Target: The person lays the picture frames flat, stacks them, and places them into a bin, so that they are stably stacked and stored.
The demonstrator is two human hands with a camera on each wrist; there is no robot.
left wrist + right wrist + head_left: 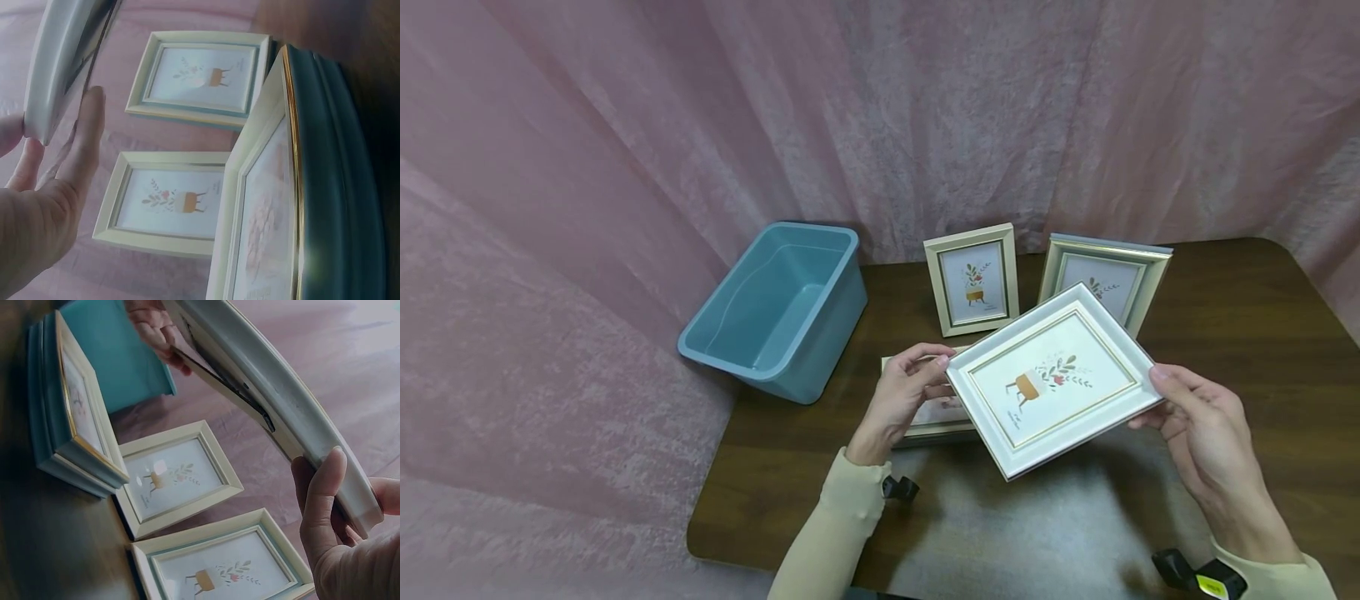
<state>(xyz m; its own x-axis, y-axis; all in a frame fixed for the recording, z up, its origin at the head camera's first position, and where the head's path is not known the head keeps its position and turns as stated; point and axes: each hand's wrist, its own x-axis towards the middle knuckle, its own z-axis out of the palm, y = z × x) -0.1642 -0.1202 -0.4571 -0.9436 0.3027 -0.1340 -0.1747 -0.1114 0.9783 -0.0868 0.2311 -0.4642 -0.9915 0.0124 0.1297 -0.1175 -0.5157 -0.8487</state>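
Velvety pink drapery [955,125] hangs behind a bevelled, rectangular white frame [1050,382]

From afar, I am watching a brown wood-grain table [790,467] bearing a blue rectangular plastic tub [775,308]. Two cream rectangular picture frames [973,283] [1097,279] are standing near a cream-and-teal frame stack [78,412].

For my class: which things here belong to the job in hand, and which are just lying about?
In the job:
white frame, between left hand and right hand
its back flap
probably: cream standing frame, blue-topped standing frame, flat-lying frame

Apparently lying about:
blue bin, untouched
pink curtain, backdrop
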